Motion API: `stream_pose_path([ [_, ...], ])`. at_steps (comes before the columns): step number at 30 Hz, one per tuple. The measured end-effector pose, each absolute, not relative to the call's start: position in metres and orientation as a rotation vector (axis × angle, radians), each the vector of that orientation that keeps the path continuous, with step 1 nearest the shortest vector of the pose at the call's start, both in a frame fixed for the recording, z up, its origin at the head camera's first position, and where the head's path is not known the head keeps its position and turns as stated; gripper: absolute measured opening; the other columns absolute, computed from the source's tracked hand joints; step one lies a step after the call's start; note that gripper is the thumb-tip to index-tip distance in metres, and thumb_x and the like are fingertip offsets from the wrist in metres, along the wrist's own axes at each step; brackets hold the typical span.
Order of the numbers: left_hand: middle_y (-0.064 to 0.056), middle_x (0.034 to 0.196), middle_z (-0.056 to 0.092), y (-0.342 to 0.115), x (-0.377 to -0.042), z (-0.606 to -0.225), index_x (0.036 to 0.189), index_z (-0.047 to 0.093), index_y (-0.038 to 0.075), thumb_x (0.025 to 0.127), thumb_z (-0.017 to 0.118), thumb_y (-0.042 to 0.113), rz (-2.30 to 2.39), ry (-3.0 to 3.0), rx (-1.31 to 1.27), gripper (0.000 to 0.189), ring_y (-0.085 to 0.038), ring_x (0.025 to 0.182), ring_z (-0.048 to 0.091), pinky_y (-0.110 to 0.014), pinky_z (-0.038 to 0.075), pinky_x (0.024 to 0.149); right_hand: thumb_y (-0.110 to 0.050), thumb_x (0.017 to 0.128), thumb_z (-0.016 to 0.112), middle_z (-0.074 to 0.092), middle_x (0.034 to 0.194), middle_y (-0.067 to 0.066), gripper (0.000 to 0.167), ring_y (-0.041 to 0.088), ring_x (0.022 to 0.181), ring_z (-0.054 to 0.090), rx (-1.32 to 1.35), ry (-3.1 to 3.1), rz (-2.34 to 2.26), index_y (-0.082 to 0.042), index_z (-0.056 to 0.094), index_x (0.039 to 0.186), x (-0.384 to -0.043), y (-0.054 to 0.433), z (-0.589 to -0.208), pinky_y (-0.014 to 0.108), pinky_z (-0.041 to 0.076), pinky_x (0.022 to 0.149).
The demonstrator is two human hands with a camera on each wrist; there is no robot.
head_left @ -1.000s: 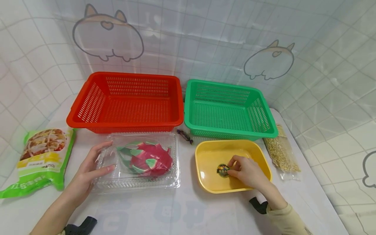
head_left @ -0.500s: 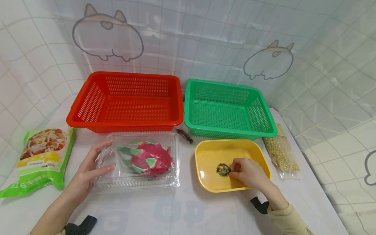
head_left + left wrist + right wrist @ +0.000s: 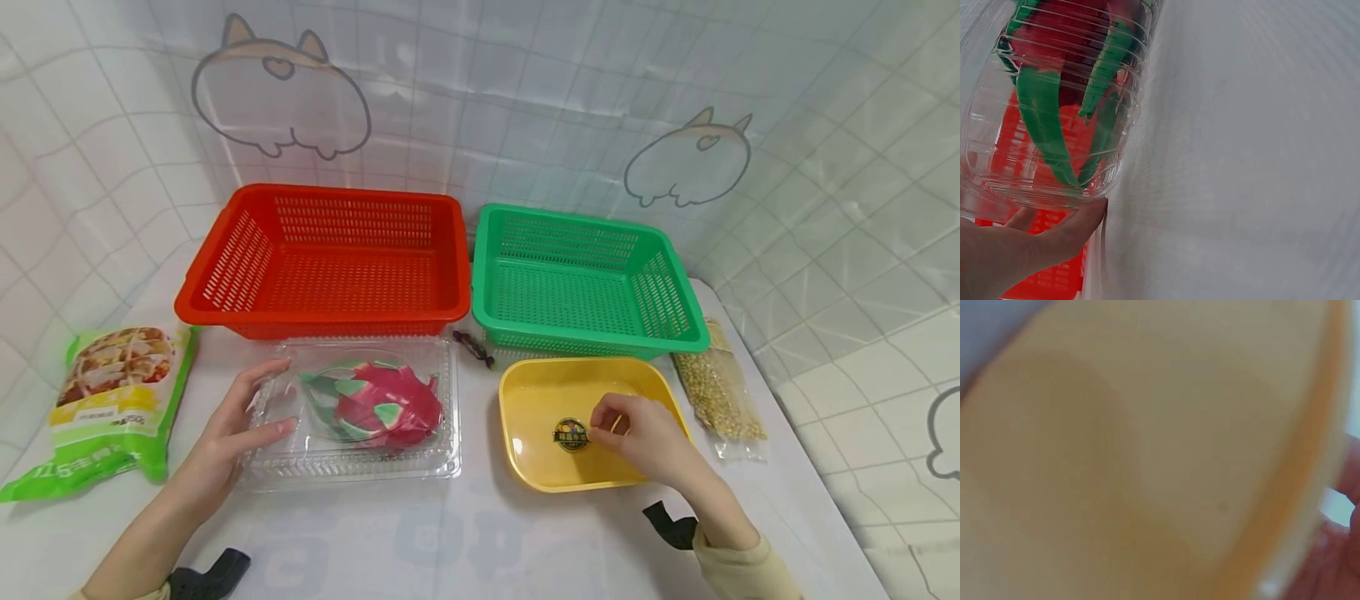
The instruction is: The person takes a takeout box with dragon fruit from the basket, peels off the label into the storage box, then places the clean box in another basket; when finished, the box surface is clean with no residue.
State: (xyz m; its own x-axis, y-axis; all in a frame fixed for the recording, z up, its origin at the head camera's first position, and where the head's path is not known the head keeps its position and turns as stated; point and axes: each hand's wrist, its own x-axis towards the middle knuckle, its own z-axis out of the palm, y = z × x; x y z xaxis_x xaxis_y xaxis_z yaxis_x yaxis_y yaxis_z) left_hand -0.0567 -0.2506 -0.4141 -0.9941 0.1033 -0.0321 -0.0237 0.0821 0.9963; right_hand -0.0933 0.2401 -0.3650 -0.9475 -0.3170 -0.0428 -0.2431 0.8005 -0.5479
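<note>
My left hand rests on the left end of a clear plastic box, thumb and fingers spread. Inside lies a pink toy dragon fruit with green leaves. In the left wrist view, the fingers sit against the end of the box. Over the right side of a yellow tub, my right hand bends its fingers loosely, a gap showing between thumb and forefinger. Their tips are right by the edge of a round dark sticker on the tub's floor. The right wrist view is blurred.
Behind stand a red basket and a green basket, side by side. A dark-wrapped candy lies in front of them. At the far left is a green food bag; at the right, a clear bag of yellowish grains.
My right hand has drawn back slightly to the right, so more of the sticker shows, and its thumb and forefinger have parted. The left hand and the box stay in place.
</note>
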Motion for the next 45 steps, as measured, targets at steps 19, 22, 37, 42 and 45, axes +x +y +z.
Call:
stream_pose_path([
  [19,0.006,0.159,0.015,-0.25,-0.057,-0.413,0.155,0.026,0.033,0.097,0.052,0.006,2.062,2.241,0.092,0.069,-0.027,0.15,-0.01,-0.08,-0.02,0.1,-0.021,0.094,0.071,0.068,0.108,0.003,0.036,0.013,0.09,0.068,-0.414,2.728,-1.396,-0.008,0.061,0.126,-0.083,0.179,-0.348,0.029,0.059,0.079],
  [22,0.007,0.159,0.015,-0.25,-0.057,-0.414,0.154,0.026,0.033,0.097,0.051,0.006,2.062,2.242,0.087,0.069,-0.027,0.151,-0.01,-0.08,-0.021,0.1,-0.019,0.094,0.071,0.066,0.121,0.006,0.044,0.016,0.101,0.068,-0.444,2.673,-1.444,-0.01,0.055,0.134,-0.083,0.164,-0.348,0.031,0.058,0.085],
  [37,0.007,0.159,0.015,-0.25,-0.056,-0.414,0.155,0.026,0.033,0.097,0.051,0.006,2.051,2.247,0.081,0.068,-0.028,0.151,-0.009,-0.082,-0.017,0.1,-0.027,0.093,0.071,0.044,0.149,-0.004,0.068,0.02,0.128,0.054,-0.495,2.513,-1.536,-0.022,0.035,0.151,-0.083,0.098,-0.352,0.043,0.052,0.102],
  [42,0.005,0.161,0.013,-0.251,-0.056,-0.413,0.155,0.026,0.034,0.098,0.051,0.008,2.042,2.246,0.071,0.068,-0.028,0.151,-0.011,-0.082,-0.018,0.1,-0.031,0.095,0.067,0.032,0.156,-0.001,0.075,0.023,0.143,0.035,-0.465,2.352,-1.684,-0.023,0.024,0.156,-0.079,0.077,-0.363,0.049,0.041,0.113],
  [45,0.005,0.161,0.013,-0.251,-0.056,-0.413,0.155,0.025,0.034,0.098,0.052,0.009,2.037,2.246,0.069,0.068,-0.026,0.151,-0.011,-0.082,-0.018,0.1,-0.026,0.096,0.065,0.027,0.158,-0.002,0.072,0.026,0.146,0.027,-0.449,2.313,-1.771,-0.023,0.025,0.155,-0.075,0.07,-0.371,0.052,0.035,0.116],
])
